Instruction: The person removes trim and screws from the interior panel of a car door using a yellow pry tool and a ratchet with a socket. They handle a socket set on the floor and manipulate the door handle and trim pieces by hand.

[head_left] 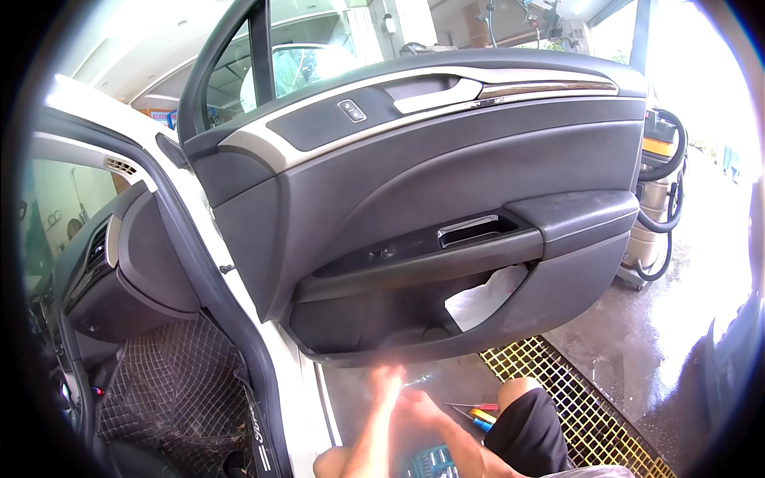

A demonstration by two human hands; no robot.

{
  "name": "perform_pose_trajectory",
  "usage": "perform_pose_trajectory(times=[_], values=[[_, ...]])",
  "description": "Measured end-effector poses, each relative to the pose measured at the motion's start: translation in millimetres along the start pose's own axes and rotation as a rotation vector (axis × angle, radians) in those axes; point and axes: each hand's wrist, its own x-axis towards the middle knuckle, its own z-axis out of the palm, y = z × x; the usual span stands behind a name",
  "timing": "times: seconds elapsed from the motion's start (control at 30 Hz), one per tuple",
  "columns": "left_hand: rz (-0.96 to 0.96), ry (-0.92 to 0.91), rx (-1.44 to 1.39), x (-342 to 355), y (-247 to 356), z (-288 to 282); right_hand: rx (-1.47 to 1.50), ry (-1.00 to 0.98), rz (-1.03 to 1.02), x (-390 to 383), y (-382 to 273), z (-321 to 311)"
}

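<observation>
Left of the open car door (pixel 414 199) lies the quilted floor mat (pixel 175 382) of the cabin, beyond the white sill (pixel 291 398). Just under the door's lower edge the left hand (pixel 386 390) is blurred, fingers stretched out and holding nothing; the right hand (pixel 422 410) touches it, and its grip cannot be told. A white cloth (pixel 486 299) sits in the door's pocket. Right of the hands lie screwdrivers (pixel 478 414), then a yellow floor grate (pixel 574 398). A vacuum cleaner (pixel 657 207) stands behind the door's right edge.
</observation>
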Motion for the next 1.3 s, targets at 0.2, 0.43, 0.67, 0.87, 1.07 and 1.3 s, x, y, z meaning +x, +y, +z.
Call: perform_pose_trajectory(times=[0.2, 0.43, 0.67, 0.87, 1.07, 1.3], values=[[0.116, -0.017, 0.186, 0.4, -8.5, -1.1, -0.597, 0.524, -0.145, -3.7, 1.7, 29.9], [0.065, 0.068, 0.178, -4.4, -3.4, 1.1, -0.294, 0.177, -0.196, -10.4, -3.1, 9.0], [0.139, 0.07, 0.162, 3.7, -20.2, -4.0, -0.538, 0.051, -0.039, -4.0, -19.5, 1.0], [-0.007, 0.004, 0.058, -10.9, 12.3, 2.5, -0.701, 0.306, -0.154, -7.0, -10.7, 13.3], [0.016, 0.008, 0.005, 3.5, -7.0, 7.7, -0.548, 0.135, -0.45, 12.5, 43.3, -12.3], [-0.033, 0.004, -0.15, 1.7, -20.2, -2.5, -0.672, 0.186, -0.094, -13.0, -7.3, 6.6]])
